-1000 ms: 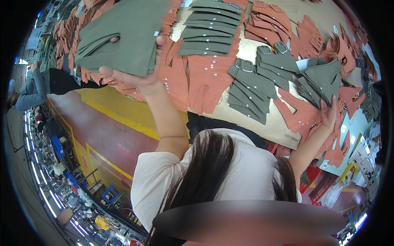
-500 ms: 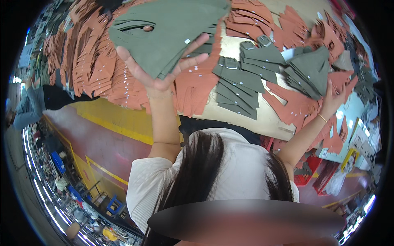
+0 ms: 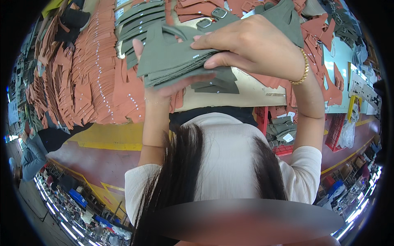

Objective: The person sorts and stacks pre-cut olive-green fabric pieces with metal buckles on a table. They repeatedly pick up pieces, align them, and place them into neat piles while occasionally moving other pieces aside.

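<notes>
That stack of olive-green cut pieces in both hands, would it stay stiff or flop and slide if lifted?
The green stack probably flops: its edges droop past the left hand. Layers look loose and fanned, so they could slide unless the right hand pinches them.

A thick stack of olive-green cut fabric pieces (image 3: 176, 61), their edges roughly aligned and layered flat, is held up above the table, resting on the left hand (image 3: 164, 84) and pinched from above by the right hand (image 3: 250, 45).
</notes>
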Tool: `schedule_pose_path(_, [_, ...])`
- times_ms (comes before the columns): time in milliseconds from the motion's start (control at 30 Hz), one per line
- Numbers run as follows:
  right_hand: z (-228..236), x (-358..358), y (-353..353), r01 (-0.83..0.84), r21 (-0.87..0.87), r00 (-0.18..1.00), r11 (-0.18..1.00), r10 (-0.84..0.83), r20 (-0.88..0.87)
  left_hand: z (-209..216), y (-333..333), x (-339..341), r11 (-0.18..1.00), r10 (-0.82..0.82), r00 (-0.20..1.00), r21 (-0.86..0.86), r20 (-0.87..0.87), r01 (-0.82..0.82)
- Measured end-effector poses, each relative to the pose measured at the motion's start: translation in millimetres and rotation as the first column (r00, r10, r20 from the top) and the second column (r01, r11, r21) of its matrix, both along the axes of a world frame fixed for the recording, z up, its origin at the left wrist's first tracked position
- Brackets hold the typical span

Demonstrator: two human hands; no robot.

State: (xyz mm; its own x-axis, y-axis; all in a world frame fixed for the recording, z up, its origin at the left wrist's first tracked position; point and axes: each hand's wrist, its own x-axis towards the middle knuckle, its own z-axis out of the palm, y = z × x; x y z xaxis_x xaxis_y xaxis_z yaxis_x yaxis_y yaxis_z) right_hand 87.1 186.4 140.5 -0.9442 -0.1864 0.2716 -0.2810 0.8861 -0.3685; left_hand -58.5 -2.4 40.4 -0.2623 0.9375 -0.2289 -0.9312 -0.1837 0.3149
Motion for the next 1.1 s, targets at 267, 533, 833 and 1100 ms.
schedule_pose_path(267, [23.1,9.8,-18.4,0.062,0.033,0.996,0.998,-0.064,0.068,-2.6,11.4,-1.2,0.938,0.199,0.977,0.274,0.079,-0.213])
schedule_pose_path(533, [20.3,5.7,-21.5,0.053,0.004,0.998,0.999,-0.053,-0.042,1.9,12.6,0.5,0.925,0.240,0.969,0.289,0.064,-0.249])
schedule_pose_path(833, [22.3,1.5,-22.0,0.070,-0.100,0.997,0.992,-0.066,0.040,-0.1,9.3,-6.3,0.943,0.167,0.977,0.269,0.134,-0.198])
schedule_pose_path(1100, [38.1,-2.7,-14.8,0.076,-0.053,0.970,0.996,-0.062,0.236,-8.6,7.5,-13.2,0.939,0.159,0.985,0.300,0.063,-0.171])
